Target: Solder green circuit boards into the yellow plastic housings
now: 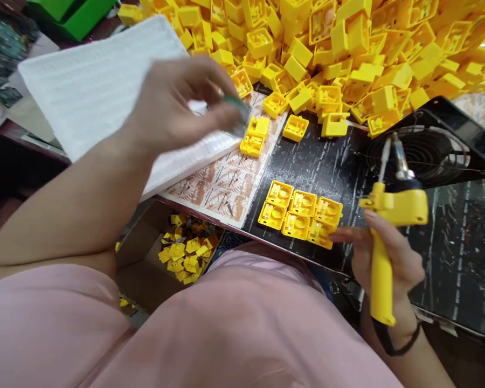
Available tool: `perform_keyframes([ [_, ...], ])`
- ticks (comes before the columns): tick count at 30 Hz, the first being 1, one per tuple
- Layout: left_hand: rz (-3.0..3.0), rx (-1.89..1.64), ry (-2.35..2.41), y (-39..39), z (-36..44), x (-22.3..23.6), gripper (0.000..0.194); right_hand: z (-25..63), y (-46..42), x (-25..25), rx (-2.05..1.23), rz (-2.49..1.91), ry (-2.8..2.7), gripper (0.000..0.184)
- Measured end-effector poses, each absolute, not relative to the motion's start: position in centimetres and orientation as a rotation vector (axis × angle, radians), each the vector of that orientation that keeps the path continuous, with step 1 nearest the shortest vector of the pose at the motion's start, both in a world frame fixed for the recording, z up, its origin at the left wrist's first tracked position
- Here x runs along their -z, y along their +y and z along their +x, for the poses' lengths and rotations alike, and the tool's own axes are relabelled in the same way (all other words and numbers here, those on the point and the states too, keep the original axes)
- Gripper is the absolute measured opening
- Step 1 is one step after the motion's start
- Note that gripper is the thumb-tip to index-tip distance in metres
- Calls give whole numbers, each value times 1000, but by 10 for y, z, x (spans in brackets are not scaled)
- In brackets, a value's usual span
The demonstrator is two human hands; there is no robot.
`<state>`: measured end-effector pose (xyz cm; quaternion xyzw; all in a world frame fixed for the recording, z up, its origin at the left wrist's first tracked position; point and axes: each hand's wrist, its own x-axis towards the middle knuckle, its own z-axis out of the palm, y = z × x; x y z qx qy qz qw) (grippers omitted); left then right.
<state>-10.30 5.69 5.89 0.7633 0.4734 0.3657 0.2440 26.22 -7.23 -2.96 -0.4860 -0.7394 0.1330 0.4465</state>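
My left hand (181,105), smeared by motion, is raised over the white foam sheet (105,81). Between its thumb and fingers is a small green piece (237,116), too blurred to name surely. My right hand (388,253) grips a yellow soldering gun (381,269) with its metal tip pointing away from me. Its index finger reaches to the nearest right case in a block of open yellow plastic cases (303,202), set in two rows on the black board. Two more yellow cases (254,144) stand together just right of the left hand.
A large heap of yellow cases (299,54) covers the back. A black fan (424,151) lies at the right on the black board (444,242). Below the table edge, a cardboard box (139,258) holds yellow parts. A green bin (75,19) stands at the back left.
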Motion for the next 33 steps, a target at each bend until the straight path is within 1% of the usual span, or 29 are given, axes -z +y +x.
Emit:
perform_keyframes([
  [1, 2168, -852, 1261, 51, -88, -58, 54, 251, -67, 23, -300, -1158, -1883, 37],
  [3, 2251, -625, 1210, 43, -63, -47, 47, 229, -55, 15, -371, -1127, -1985, 21],
  [4, 2262, -543, 1183, 40, -53, -40, 42, 220, -50, 14, -393, -1123, -2000, 20],
  [6, 2208, -479, 1102, 34, -39, -25, 35, 205, -43, 15, -467, -1097, -1973, 28],
  [7, 2156, -485, 1056, 31, -35, -19, 35, 200, -41, 17, -503, -1078, -1951, 32],
  [9, 1980, -521, 967, 23, -31, -10, 39, 193, -39, 20, -595, -1045, -1910, 34],
  [13, 1462, -562, 879, 9, -40, -2, 57, 187, -42, 19, -760, -1014, -1811, 33],
  [16, 1244, -595, 817, 2, -53, 2, 71, 187, -46, 14, -699, -1024, -1724, 39],
  [18, 1261, -600, 777, -2, -57, 4, 75, 187, -49, 13, -626, -1063, -1704, 40],
  [19, 1304, -601, 779, -4, -56, 4, 73, 187, -51, 13, -590, -1088, -1710, 39],
  [21, 1393, -630, 824, -9, -51, 4, 58, 187, -53, 14, -505, -1103, -1742, 38],
  [23, 1438, -733, 888, -14, -44, 4, 41, 186, -55, 14, -428, -1098, -1766, 38],
  [25, 1441, -879, 941, -19, -36, 4, 33, 184, -55, 13, -421, -1098, -1762, 39],
  [28, 1405, -1016, 992, -21, -29, 5, 33, 181, -54, 13, -505, -1099, -1738, 37],
  [33, 1386, -1021, 1012, -16, -27, 8, 41, 181, -54, 15, -674, -1084, -1671, 35],
])
